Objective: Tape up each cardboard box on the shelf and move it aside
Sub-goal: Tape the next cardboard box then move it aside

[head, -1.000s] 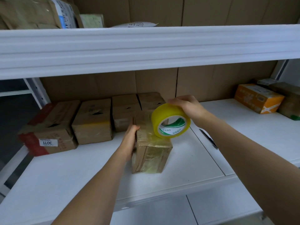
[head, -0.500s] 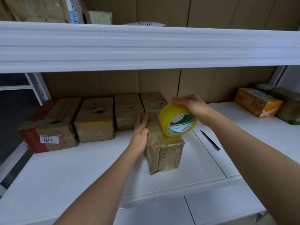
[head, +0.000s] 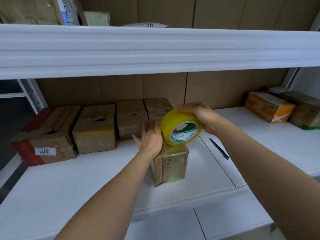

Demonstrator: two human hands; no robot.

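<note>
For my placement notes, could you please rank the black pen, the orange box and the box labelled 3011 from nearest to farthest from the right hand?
From the right hand:
1. Black pen, on the shelf just below it.
2. Orange box, far right.
3. Box labelled 3011, far left.

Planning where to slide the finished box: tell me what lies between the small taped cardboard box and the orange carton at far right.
In the head view, between the taped cardboard box and the orange carton lies a dark pen-like tool on bare white shelf.

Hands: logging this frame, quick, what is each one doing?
Left hand: open, flat on the box.
Right hand: holding the tape roll.
</note>
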